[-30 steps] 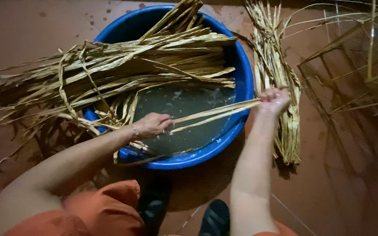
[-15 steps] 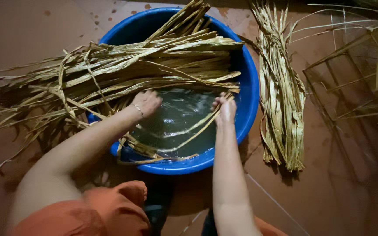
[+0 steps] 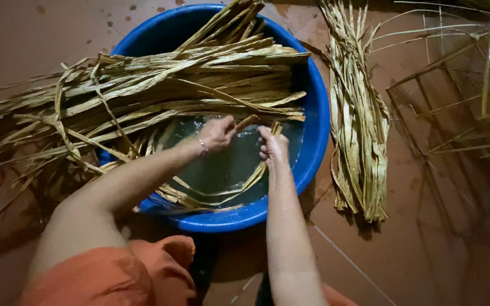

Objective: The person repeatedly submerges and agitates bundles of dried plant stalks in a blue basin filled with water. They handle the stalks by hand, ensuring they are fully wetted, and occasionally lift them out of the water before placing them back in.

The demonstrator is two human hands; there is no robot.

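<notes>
Both my arms reach forward, bare to the elbow, wrists close together. My left hand point(image 3: 218, 133) is curled, fingers pinched shut, a thin bracelet at the wrist. My right hand point(image 3: 273, 147) is closed too, knuckles up.

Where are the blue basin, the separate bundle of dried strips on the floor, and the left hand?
blue basin point(image 3: 317, 122): head view, right rim.
bundle of dried strips point(image 3: 358, 124): head view, its middle.
left hand point(image 3: 218, 133): head view, back of the hand.
</notes>
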